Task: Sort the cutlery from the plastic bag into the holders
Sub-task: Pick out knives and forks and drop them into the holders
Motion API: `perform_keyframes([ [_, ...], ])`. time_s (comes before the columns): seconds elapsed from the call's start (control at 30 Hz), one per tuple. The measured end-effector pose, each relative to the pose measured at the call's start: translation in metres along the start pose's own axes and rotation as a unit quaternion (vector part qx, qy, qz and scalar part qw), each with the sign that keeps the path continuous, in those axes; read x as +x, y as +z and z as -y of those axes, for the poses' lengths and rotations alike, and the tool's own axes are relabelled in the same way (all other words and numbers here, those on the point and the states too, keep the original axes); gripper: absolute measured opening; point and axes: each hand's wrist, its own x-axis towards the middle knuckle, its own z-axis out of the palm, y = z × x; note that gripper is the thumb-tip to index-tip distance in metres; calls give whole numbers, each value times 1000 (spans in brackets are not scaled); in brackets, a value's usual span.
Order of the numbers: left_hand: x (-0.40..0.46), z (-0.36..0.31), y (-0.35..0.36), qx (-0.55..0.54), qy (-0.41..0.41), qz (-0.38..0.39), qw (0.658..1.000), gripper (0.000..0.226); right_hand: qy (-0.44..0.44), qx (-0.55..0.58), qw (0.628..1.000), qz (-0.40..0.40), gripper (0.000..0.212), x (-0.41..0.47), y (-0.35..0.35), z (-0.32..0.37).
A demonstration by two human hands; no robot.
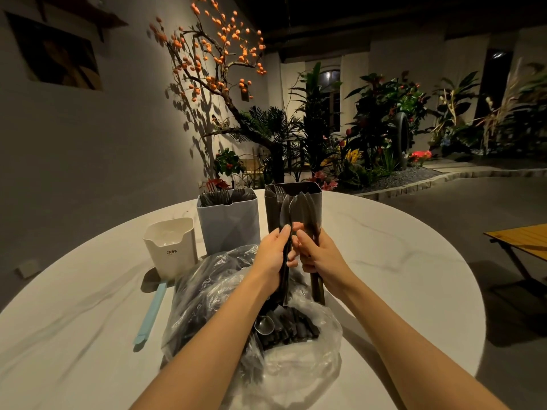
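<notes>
A clear plastic bag (pixel 299 359) full of black plastic cutlery lies on the round white table (pixel 399 261) in front of me. Both hands are raised above it. My left hand (pixel 273 253) grips a black spoon (pixel 285 214) upright. My right hand (pixel 318 253) grips a bundle of black knives (pixel 309 208). Behind the hands stands a tall dark holder (pixel 296 189) with a fork in it. Left of that, a grey-blue holder (pixel 229 223) is packed with black forks. A white holder (pixel 171 247) marked CRBW stands further left.
A pale blue utensil (pixel 151 315) lies on the table left of the bag. A wooden folding table (pixel 521 238) stands at the right beyond the table edge. Plants and a tree with orange fruit fill the background.
</notes>
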Motion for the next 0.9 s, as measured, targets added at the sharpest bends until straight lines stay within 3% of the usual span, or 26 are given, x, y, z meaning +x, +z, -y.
perform_keyframes([
  [0.3,-5,1,2,14,-1,2,1000,29,22,-7,999,-45,26,3,-2,-3],
  [0.47,-7,0,6,91,6,16,996,35,44,36,997,-47,23,3,-6,-3],
  [0.7,-10,-2,8,120,2,52,991,42,58,48,995,-62,24,6,-10,-2],
  [0.9,-12,0,13,163,13,49,985,27,62,68,991,-99,25,6,-13,-5],
])
